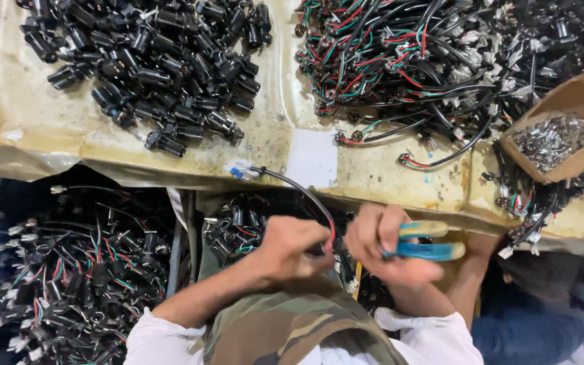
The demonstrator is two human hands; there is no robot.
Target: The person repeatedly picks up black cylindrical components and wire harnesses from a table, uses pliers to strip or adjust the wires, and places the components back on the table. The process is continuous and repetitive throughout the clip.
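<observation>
Stained, plastic-covered bench (28, 128) fills the view, crowded from its pile of black connectors (157, 67) across to a tangle of wired leads (414, 61) and a cardboard box of metal bits (555, 138). Below its near edge, the left hand (292, 247) pinches a black cable (299, 192); the right hand (380, 243) squeezes blue-handled pliers (427, 247) beside it. Likely a crimp or strip in progress; steady alignment matters next. Little free room anywhere.

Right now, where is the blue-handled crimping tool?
In the head view, the blue-handled tool sits low and right of centre, gripped in the right hand, just below the bench edge and beside the left hand pinching a black cable.
</observation>
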